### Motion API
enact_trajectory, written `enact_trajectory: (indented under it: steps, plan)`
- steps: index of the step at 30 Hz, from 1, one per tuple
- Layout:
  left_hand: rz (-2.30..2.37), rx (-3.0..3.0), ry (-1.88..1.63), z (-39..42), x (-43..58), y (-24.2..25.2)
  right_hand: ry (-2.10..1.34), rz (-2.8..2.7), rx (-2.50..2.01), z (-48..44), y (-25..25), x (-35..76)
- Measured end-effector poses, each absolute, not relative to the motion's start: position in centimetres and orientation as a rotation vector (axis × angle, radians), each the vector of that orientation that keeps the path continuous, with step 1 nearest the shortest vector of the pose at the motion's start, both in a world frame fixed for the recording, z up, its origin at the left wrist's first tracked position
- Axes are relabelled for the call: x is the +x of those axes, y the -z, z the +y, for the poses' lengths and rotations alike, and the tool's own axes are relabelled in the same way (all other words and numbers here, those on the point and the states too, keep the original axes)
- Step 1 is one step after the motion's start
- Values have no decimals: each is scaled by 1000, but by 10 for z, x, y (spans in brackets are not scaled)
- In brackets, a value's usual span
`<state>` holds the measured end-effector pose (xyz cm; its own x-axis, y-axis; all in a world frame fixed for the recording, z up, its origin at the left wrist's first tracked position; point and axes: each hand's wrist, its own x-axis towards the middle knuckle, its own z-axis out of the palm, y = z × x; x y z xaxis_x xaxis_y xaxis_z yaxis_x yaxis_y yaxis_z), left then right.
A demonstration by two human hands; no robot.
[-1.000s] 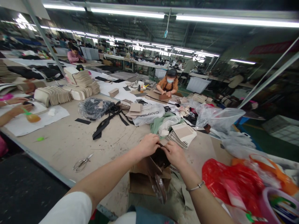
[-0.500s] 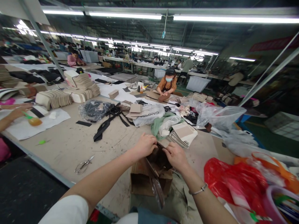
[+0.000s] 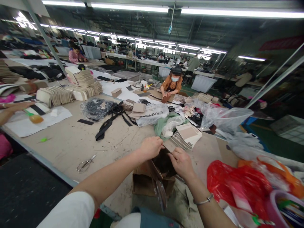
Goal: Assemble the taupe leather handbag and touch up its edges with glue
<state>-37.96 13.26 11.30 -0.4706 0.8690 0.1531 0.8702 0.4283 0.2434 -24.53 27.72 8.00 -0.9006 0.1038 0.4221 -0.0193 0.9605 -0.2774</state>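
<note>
Both hands grip the upper edge of a dark brown bag, whose mouth gapes toward me. My left hand pinches the rim at its far left corner. On the opposite side, my right hand has its fingers closed over the rim. A brown strap in clear plastic hangs from the bag's near side. Below the bag is an open brown cardboard box, partly covered by it. The bag's lower part is hidden.
Thread snips lie to the left. Stacked beige panels, a printed plastic bag and black straps lie beyond my hands. A red plastic bag and a purple basket stand right. A co-worker works across the table.
My hands and the bag's rim have shifted slightly right, and the hanging strap has swung a little. Both hands keep their grip. The whole view has tilted slightly.
</note>
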Motion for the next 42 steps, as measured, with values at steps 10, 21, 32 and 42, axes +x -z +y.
enact_trajectory:
  steps: [10,21,32,42]
  plan:
    - [-2694,-1503,465,137,-373,-112,-531,-2691,-166,280,-79,-239]
    - [-2684,-1510,478,134,-375,-113,-504,-2844,-166,284,-104,-259]
    - [-2670,-1600,630,130,-380,-110,-235,-2873,-89,282,-94,-273]
    - [-2621,-1628,743,101,-384,-112,-157,-2861,-199,281,-94,-273]
